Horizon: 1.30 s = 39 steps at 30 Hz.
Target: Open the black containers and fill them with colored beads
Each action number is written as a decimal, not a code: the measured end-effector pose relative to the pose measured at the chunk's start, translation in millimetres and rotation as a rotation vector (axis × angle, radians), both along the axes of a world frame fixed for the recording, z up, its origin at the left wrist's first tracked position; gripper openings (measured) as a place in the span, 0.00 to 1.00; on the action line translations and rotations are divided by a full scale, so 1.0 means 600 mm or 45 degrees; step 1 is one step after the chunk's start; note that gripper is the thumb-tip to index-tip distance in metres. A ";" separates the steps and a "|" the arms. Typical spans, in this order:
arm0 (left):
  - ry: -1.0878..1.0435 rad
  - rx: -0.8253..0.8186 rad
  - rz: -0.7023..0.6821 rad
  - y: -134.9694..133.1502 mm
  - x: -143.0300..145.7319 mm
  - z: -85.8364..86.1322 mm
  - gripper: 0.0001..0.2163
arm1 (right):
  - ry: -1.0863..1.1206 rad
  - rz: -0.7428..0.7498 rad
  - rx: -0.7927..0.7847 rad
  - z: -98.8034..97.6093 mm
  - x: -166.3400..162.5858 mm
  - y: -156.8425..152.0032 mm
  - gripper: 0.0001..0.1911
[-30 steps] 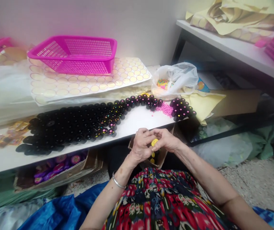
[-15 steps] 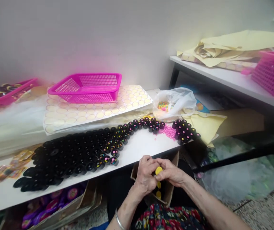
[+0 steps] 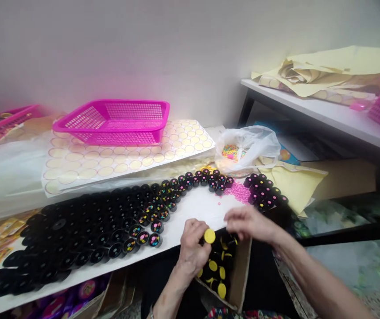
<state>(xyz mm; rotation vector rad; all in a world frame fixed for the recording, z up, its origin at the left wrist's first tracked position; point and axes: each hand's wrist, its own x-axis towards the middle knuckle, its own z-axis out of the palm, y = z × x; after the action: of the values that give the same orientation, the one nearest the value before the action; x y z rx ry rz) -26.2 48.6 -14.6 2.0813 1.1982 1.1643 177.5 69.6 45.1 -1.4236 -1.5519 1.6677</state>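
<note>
My left hand point(image 3: 195, 248) is closed around a small black container with a yellow cap point(image 3: 209, 236), cap up. My right hand point(image 3: 251, 223) is off to its right, above the table's front edge, fingers loosely bent and apart with nothing visible in them. Below both hands, a cardboard box point(image 3: 243, 274) on my lap holds several black containers with yellow caps point(image 3: 222, 290). Rows of open black cups point(image 3: 115, 250) cover the left of the table, the nearer right ones with coloured bits inside. A pile of small pink pieces point(image 3: 239, 192) lies beside another cluster of black cups point(image 3: 265, 190).
A pink basket point(image 3: 110, 137) sits on a sheet of round stickers point(image 3: 137, 161) at the back. A plastic bag point(image 3: 263, 141) of coloured bits stands behind the cups. Yellow paper point(image 3: 288, 184) overhangs the table's right end. A white shelf point(image 3: 309, 110) rises at right.
My hands were together around the yellow-capped container. My right hand has let go and moved up and right; my left keeps the container. The view has shifted slightly.
</note>
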 end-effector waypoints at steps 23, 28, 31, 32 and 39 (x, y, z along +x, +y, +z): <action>0.838 0.095 0.630 0.207 0.036 0.068 0.13 | -1.354 0.690 0.694 0.043 -0.090 0.380 0.15; 0.973 0.063 0.577 0.226 0.045 0.065 0.09 | -1.365 0.646 0.697 0.031 -0.084 0.380 0.13; 0.924 0.096 0.554 0.227 0.040 0.063 0.08 | -1.314 0.491 0.747 0.038 -0.071 0.380 0.13; 0.881 0.114 0.551 0.226 0.037 0.063 0.07 | -1.290 0.395 0.773 0.044 -0.065 0.377 0.13; 0.054 0.280 0.568 0.206 0.006 0.068 0.07 | -0.602 0.068 0.988 0.081 -0.038 0.254 0.12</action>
<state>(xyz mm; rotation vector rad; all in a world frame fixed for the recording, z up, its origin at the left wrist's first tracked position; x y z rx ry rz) -22.5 172.3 26.5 2.0593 1.6804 1.5130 154.4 222.3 93.7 -1.3672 -2.1676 0.5995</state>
